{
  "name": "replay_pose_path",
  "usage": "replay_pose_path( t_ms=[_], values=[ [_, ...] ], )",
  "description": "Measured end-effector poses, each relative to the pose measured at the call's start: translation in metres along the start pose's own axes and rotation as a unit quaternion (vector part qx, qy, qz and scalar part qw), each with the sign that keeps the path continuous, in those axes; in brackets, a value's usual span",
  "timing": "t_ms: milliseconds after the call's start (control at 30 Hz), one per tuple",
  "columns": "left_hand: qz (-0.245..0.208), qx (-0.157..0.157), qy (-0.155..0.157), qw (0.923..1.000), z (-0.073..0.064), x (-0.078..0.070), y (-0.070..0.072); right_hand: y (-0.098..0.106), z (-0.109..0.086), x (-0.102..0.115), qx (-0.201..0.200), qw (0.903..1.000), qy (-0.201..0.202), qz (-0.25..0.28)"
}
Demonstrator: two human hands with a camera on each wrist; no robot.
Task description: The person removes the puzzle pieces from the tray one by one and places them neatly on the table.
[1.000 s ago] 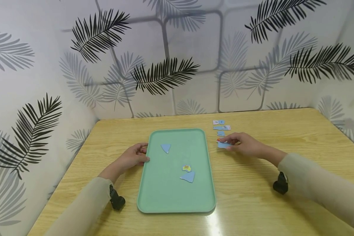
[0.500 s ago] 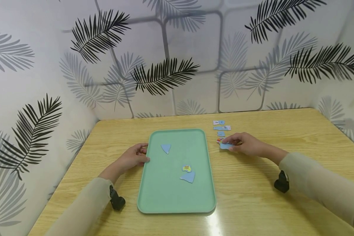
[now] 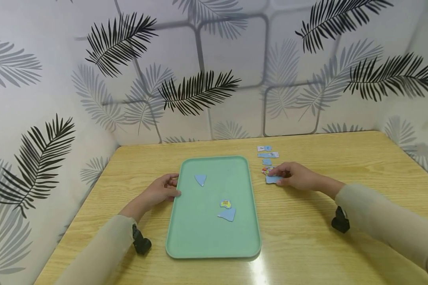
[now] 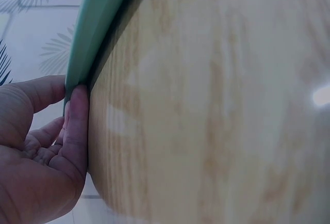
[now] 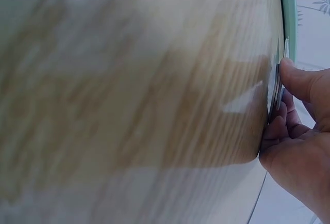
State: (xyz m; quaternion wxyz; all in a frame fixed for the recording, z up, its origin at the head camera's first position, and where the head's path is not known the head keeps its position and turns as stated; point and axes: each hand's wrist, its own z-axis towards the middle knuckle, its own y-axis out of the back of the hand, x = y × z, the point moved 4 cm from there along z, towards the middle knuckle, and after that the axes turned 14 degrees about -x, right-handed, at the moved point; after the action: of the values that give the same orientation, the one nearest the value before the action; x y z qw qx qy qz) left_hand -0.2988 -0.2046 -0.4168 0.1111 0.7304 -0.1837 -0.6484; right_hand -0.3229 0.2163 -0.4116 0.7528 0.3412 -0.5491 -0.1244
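Note:
My left hand (image 3: 163, 187) holds the left edge of a pale green tray (image 3: 214, 245), thumb at the rim and fingers along the outer side. In the left wrist view, the tray's edge (image 4: 85, 38) lies between thumb and finger. To the right of the tray, my right hand (image 3: 295, 175) pinches a flat light blue puzzle piece (image 3: 272, 179) close over the table. Just beyond it lies a colourful red and yellow piece (image 3: 264, 170), partly hidden by the fingers. In the right wrist view, the thin piece (image 5: 277, 90) shows edge-on at the thumb.
On the tray lie a blue piece (image 3: 201, 179), a yellow printed piece (image 3: 226, 204) and another blue piece (image 3: 228, 214). Beyond my right hand, short rows of pieces (image 3: 268, 154) run toward the table's back edge. A leaf-patterned wall (image 3: 228, 111) stands behind the wooden table (image 3: 306, 237).
My right hand has shifted the blue piece slightly right and toward me, so more of the colourful piece shows. The left hand and the tray have stayed in place.

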Motion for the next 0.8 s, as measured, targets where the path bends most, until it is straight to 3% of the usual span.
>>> replay_pose_path(
  t_ms=[800],
  values=[
    [-0.003,0.003,0.001,1.0,0.0,0.0003,-0.0003,0.0005,-0.0027,0.0053,0.003,0.9999,0.004,-0.016]
  ],
)
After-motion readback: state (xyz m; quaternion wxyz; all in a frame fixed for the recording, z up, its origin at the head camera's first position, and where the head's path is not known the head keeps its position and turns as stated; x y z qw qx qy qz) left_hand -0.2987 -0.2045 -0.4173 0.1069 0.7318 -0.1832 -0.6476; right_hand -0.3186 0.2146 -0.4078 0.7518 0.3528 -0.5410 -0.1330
